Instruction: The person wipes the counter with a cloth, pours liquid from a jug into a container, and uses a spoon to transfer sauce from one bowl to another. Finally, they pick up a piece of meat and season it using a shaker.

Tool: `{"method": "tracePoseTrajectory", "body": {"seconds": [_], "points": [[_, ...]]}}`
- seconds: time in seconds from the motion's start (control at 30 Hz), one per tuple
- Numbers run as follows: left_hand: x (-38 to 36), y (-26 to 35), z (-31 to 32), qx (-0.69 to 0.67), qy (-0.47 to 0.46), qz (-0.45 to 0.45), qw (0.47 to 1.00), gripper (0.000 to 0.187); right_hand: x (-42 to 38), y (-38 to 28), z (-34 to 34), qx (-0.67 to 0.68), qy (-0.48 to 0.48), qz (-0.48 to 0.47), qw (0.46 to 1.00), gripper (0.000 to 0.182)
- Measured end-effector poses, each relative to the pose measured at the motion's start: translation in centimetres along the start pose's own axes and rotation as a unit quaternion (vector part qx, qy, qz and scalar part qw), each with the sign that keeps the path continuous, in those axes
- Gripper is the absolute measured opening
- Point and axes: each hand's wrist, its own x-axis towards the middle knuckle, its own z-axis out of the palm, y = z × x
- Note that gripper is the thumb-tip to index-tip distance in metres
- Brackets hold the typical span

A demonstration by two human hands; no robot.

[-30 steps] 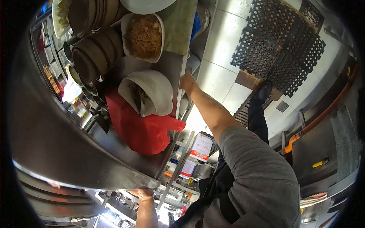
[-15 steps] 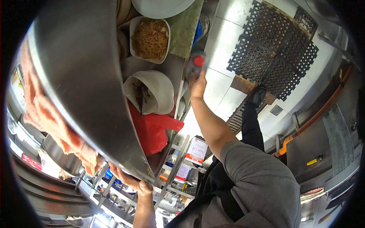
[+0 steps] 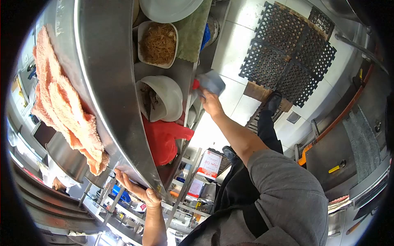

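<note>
The right hand [image 3: 212,105] is closed on a motion-blurred bottle [image 3: 211,82] with a red cap, held tilted beside the shelf edge [image 3: 189,73], while the fingers of the left hand [image 3: 138,192] rest against the rim of the metal counter [image 3: 107,78], with no full grip on it confirmed. Principal hazard: a swift swing so near the shelf could knock the bottle on the edge and loosen the hold, and whether the cap is tight cannot be verified, so a leak onto the tiled floor [image 3: 230,53] is possible. Secondary hazard: the red cloth [image 3: 164,139] overhangs the shelf beside the white bowl [image 3: 174,98]; a snag could drag both.
</note>
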Motion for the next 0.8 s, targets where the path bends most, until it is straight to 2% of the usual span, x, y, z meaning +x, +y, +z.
{"method": "tracePoseTrajectory", "body": {"seconds": [0.03, 0.17, 0.2, 0.23, 0.27, 0.33, 0.37, 0.4, 0.43, 0.47, 0.5, 0.57, 0.6, 0.63, 0.67, 0.73, 0.8], "points": [[-0.1, 0.0, -0.1, 0.003, -0.001, -0.001, 1.0, 0.073, 0.6, -0.1, 0.8, -0.019, -0.054, -0.027, 0.998, 0.043], [0.0, -0.2, 0.1, -0.021, 0.002, -0.012, 1.0, 0.079, 4.9, -0.3, 3.2, -0.061, -0.131, -0.066, 0.987, 0.03], [-0.1, -0.3, 0.2, -0.025, 0.006, -0.01, 1.0, 0.078, 6.0, -0.2, 3.8, -0.191, -0.197, -0.107, 0.956, 0.026], [-0.2, -0.4, 0.0, -0.029, 0.007, -0.008, 1.0, 0.077, 6.5, -0.1, 4.2, -0.316, -0.258, -0.144, 0.901, 0.022], [-0.3, -0.5, 0.1, -0.036, 0.011, 0.002, 0.999, 0.076, 6.1, 0.4, 3.9, -0.317, -0.261, -0.142, 0.901, 0.022], [-0.3, -0.3, -0.1, -0.023, 0.003, -0.005, 1.0, 0.075, 4.7, 3.0, 3.1, -0.241, -0.16, -0.223, 0.931, 0.022], [-0.3, -0.2, 0.0, -0.007, 0.005, -0.01, 1.0, 0.075, 3.1, 6.2, 2.6, -0.251, -0.113, -0.203, 0.94, 0.022], [-0.4, -0.5, -0.1, -0.008, 0.01, -0.01, 1.0, 0.075, 1.3, 6.2, -0.2, -0.26, -0.066, -0.181, 0.946, 0.022], [-0.2, -0.4, -0.3, -0.005, -0.004, 0.002, 1.0, 0.075, 1.2, 6.2, -3.7, -0.392, -0.24, -0.069, 0.885, 0.023], [-0.2, -0.3, -0.2, -0.028, 0.005, -0.006, 1.0, 0.075, -1.3, 9.5, -6.1, -0.444, -0.205, -0.083, 0.868, 0.024], [-0.2, -0.2, 0.1, -0.052, 0.015, -0.012, 0.998, 0.075, -4.2, 10.9, -9.1, -0.494, -0.201, -0.027, 0.845, 0.024], [-0.3, -0.5, 0.1, -0.069, 0.02, -0.006, 0.997, 0.073, -9.7, 11.0, -15.2, -0.528, -0.278, 0.044, 0.801, 0.024], [-0.2, -0.4, 0.2, -0.088, 0.028, -0.004, 0.996, 0.071, -12.7, 12.2, -17.1, -0.537, -0.274, 0.058, 0.795, 0.023], [-0.1, -0.3, 0.4, -0.105, 0.041, -0.004, 0.994, 0.07, -15.9, 13.8, -19.0, -0.501, -0.245, 0.037, 0.829, 0.022], [-0.1, -0.3, 0.3, -0.079, 0.038, 0.005, 0.996, 0.068, -18.3, 11.3, -20.9, -0.473, -0.259, 0.123, 0.833, 0.024], [-0.4, -0.4, -0.4, -0.036, 0.044, 0.015, 0.998, 0.065, -22.2, 11.3, -23.7, -0.479, -0.26, 0.084, 0.834, 0.023], [0.1, 0.7, -1.1, -0.019, 0.053, 0.001, 0.998, 0.062, -21.3, 8.9, -26.3, -0.507, -0.262, 0.044, 0.82, 0.022]]}}
